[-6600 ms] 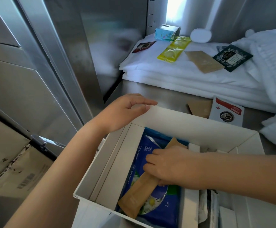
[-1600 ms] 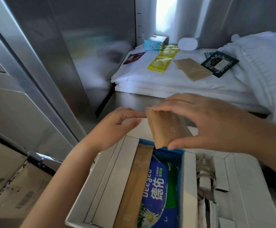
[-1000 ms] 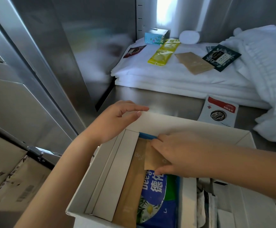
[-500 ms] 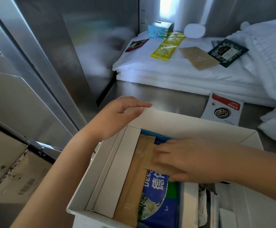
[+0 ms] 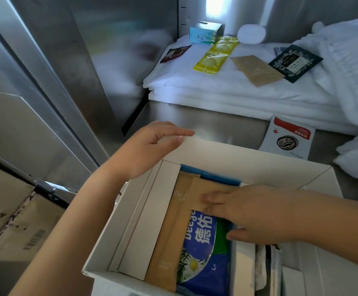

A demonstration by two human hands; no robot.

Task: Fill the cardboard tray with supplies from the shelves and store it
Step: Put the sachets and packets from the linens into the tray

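Note:
The white cardboard tray (image 5: pixel 248 165) sits low in the middle of the head view, at the steel shelf's front. My left hand (image 5: pixel 150 150) holds its far left corner, thumb on the rim and fingers behind the wall. My right hand (image 5: pixel 253 212) lies inside, flat fingers pressing a small brown packet (image 5: pixel 201 191). That packet lies across a long brown packet (image 5: pixel 167 248) and a blue wipes pack (image 5: pixel 199 253). White dividers and more items fill the tray's right side.
On the shelf lies a red-and-white sachet (image 5: pixel 287 138). Folded white towels (image 5: pixel 216 90) carry yellow sachets (image 5: pixel 216 55), a brown packet (image 5: pixel 257 70), a dark tea sachet (image 5: pixel 294 63), a teal box (image 5: pixel 206 33). A white robe (image 5: pixel 355 82) is at right, cardboard boxes (image 5: pixel 13 227) lower left.
My right hand brought the small brown packet down from above the tray and laid it inside, then flattened on it. My left hand stayed on the corner.

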